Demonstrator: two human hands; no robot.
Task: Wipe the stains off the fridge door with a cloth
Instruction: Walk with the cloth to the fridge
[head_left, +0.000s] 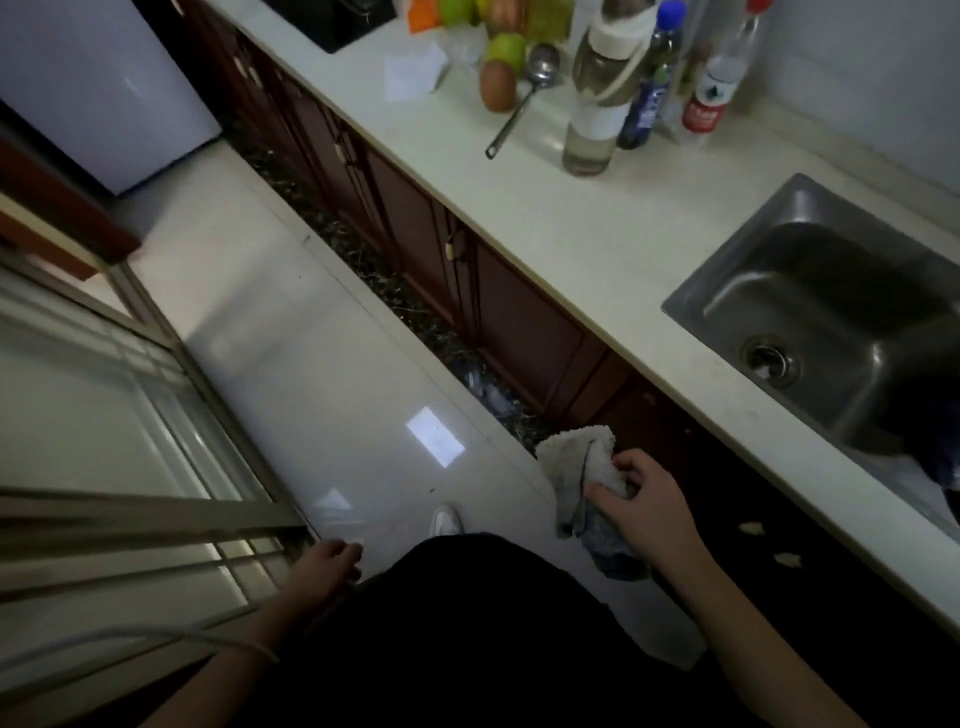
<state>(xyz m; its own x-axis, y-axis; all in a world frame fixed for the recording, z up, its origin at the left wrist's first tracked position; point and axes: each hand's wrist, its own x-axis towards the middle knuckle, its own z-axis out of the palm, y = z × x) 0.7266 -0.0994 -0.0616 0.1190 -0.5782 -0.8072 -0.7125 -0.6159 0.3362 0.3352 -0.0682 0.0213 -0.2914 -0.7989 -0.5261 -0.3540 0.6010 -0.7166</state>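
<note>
My right hand (644, 512) grips a crumpled white and grey cloth (579, 465), held low in front of the dark cabinet doors under the counter. My left hand (324, 564) hangs near my hip with its fingers loosely curled and nothing in it. The white fridge (98, 88) stands at the top left, far from both hands; its pale door faces the floor space. No stains can be made out on it from here.
A white countertop (571, 234) runs along the right with a steel sink (841, 317), bottles (597, 98), a ladle (524, 98), an egg and fruit. Brown cabinets (493, 301) sit beneath. A sliding glass door frame (156, 415) is on the left. Glossy tiled floor (322, 364) lies between.
</note>
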